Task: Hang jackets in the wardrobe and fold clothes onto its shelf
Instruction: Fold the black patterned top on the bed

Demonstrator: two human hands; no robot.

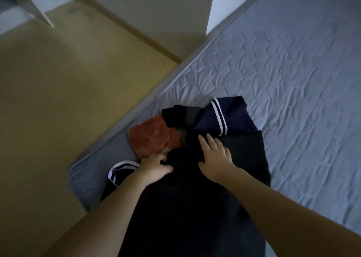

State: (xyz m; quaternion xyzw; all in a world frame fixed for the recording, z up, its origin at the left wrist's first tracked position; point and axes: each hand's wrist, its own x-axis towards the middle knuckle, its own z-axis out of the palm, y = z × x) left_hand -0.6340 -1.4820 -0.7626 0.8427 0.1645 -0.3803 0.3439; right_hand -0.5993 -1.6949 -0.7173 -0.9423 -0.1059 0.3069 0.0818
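Both forearms reach down over a dark navy garment with white-striped cuffs [195, 188], spread on the grey quilted mattress [293, 80]. Left hand [156, 167] curls its fingers into the cloth beside a rust-red fuzzy folded piece [151, 137]; right hand [214, 155] presses flat, fingers spread, holding nothing. Judged best: smooth the fabric outward before folding, keeping the 2 striped cuffs aligned.
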